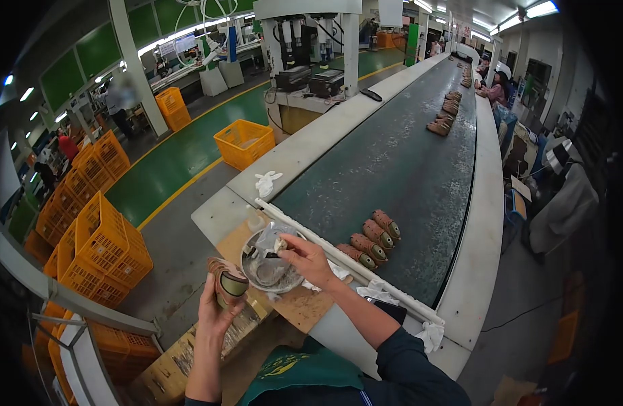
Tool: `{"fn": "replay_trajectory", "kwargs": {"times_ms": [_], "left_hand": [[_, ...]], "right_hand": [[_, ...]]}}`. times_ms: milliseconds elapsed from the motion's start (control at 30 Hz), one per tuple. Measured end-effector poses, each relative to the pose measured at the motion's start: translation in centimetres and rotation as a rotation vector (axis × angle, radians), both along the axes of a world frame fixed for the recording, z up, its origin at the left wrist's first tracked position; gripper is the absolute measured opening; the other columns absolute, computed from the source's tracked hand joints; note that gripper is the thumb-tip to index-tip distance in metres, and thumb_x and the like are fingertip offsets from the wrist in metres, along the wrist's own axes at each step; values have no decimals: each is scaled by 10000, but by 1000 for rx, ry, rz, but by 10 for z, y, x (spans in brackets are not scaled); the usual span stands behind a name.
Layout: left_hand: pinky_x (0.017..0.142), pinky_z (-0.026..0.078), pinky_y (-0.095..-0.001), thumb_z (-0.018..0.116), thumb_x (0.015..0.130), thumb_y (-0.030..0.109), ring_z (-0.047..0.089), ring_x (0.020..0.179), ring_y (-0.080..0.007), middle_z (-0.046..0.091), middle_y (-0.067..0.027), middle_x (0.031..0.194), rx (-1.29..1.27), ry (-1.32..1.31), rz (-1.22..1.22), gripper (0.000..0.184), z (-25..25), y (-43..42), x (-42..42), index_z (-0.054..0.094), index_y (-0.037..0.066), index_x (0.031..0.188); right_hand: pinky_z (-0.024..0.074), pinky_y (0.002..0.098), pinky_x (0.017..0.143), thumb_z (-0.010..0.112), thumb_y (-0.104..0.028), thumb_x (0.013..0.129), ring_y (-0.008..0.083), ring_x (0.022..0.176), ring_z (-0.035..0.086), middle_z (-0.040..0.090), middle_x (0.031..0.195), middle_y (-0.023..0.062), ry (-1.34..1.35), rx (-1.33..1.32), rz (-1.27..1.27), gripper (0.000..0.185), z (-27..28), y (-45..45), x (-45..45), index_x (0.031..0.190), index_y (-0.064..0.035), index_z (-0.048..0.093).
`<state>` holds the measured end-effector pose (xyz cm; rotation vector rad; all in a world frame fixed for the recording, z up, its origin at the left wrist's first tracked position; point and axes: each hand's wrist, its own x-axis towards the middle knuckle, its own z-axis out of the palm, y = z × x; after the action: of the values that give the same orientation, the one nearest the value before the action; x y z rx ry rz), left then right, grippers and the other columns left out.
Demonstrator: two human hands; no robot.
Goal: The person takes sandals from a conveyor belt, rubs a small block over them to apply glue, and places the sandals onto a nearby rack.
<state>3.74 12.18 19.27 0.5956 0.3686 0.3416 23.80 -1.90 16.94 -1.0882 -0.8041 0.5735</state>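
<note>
My left hand is wrapped round a brown shoe, raised just left of a round metal bowl. The shoe has a pinkish-brown upper and an olive-green part with a dark edge facing me. Over the bowl, my right hand pinches a small crumpled off-white wad, perhaps cloth. A dark piece shows just below that wad, and I cannot make out what it is. Inside the bowl lies clear plastic or something similarly shiny. Several matching shoes sit in a row on the green conveyor belt.
More shoes stand farther up the belt. White crumpled cloths and a dark phone-like object lie near the belt's end. Orange crates are stacked at left; another crate stands beside the conveyor. A co-worker sits far right.
</note>
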Motion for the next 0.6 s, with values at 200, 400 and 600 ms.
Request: {"fn": "replay_trajectory", "kwargs": {"times_ms": [200, 400, 600], "left_hand": [[891, 443, -493, 641, 795, 281, 519, 1096, -274, 521, -102, 1208, 90, 6, 38, 532, -42, -4, -44, 427, 95, 1246], [802, 482, -473, 609, 829, 246, 538, 1026, -291, 533, -131, 1131, -199, 46, 238, 455, -128, 0, -123, 445, 46, 1204], [751, 508, -438, 652, 807, 316, 597, 910, -195, 598, -51, 1021, -292, 257, 844, 379, -248, -15, -284, 514, 129, 1105]], "right_hand": [[447, 203, 712, 616, -68, 834, 61, 807, 528, 583, 971, 1, 120, -119, 86, 408, -36, 2, 0, 1226, -20, 511], [452, 211, 676, 589, -62, 842, 60, 804, 532, 586, 943, -4, 105, -358, 230, 368, -58, 36, -40, 1201, -11, 527], [453, 215, 645, 539, -50, 864, 92, 842, 565, 584, 984, 22, 232, -409, 500, 404, -108, 69, -110, 1256, -3, 456]]}}
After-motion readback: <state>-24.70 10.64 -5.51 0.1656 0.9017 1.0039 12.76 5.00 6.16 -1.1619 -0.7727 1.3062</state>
